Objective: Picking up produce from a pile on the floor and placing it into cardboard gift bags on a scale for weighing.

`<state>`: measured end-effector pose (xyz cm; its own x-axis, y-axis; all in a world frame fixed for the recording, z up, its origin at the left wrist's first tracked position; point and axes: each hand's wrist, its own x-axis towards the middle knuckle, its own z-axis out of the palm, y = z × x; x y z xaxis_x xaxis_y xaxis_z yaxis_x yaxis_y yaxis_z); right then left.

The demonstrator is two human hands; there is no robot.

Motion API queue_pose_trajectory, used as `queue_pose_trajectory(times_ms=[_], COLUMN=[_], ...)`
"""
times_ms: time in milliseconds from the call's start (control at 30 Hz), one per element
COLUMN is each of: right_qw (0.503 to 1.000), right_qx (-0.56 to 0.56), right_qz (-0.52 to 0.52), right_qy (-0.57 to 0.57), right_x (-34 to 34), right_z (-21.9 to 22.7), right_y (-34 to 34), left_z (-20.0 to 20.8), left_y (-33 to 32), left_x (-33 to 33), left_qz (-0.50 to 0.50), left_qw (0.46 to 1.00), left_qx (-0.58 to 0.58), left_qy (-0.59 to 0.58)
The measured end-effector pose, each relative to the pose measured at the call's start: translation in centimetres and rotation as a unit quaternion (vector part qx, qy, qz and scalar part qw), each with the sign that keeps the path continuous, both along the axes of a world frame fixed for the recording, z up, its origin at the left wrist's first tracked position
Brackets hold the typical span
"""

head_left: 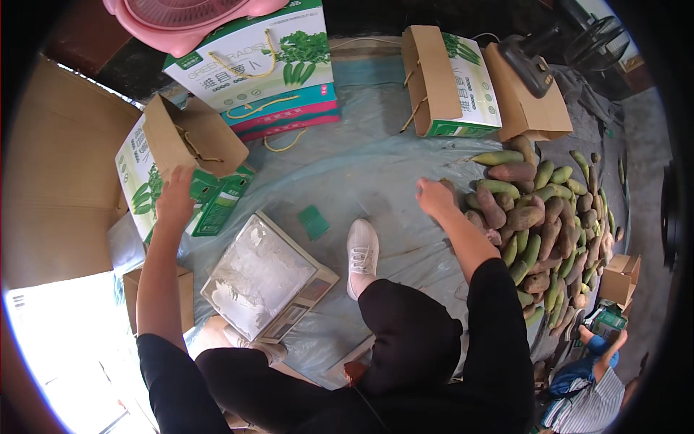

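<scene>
My left hand [176, 199] is at the near edge of an opened white and green carton [137, 170], its fingers closed on the raised brown flap [163, 137]. The carton is tilted, and its inside is mostly hidden from me. My right hand [436, 197] hovers at the left side of a large heap of green and reddish-brown radishes [538, 210]. Its fingers are curled in, and whatever they may hold is hidden beneath the hand. One brownish radish [449, 189] lies right beside that hand.
A flat scale [264, 278] with a worn white top stands by my feet, near a small green card [313, 222]. Stacked cartons [253, 72] carry a pink fan [191, 18]. More cartons [452, 83] stand at the far right; another person [589, 390] sits at lower right.
</scene>
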<state>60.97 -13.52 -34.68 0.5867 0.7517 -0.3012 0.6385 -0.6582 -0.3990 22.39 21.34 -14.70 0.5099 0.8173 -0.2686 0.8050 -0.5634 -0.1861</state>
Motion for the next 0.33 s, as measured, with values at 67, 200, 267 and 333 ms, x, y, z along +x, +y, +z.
queue_pose_trajectory(times_ms=[67, 200, 267, 333], right_qw=[0.981, 0.959, 0.947, 0.908], right_qx=[-0.110, -0.159, -0.180, -0.308], right_qz=[0.066, 0.068, 0.067, 0.078], right_qy=[-0.144, -0.224, -0.259, -0.272], right_x=[1.7, 6.3, 8.1, 9.4], right_z=[0.7, 1.8, 2.4, 2.3], right_y=[2.2, 6.9, 9.1, 11.3], left_z=[-1.4, -2.3, -2.2, -2.0], left_y=[0.3, -0.8, -1.3, -1.3], left_x=[-0.2, -0.1, 0.5, 1.3], left_qz=[-0.006, -0.033, -0.039, -0.008], left_qw=[1.000, 0.997, 0.998, 0.999], left_qx=[0.004, 0.052, 0.042, 0.011], left_qy=[-0.023, -0.052, -0.025, 0.052])
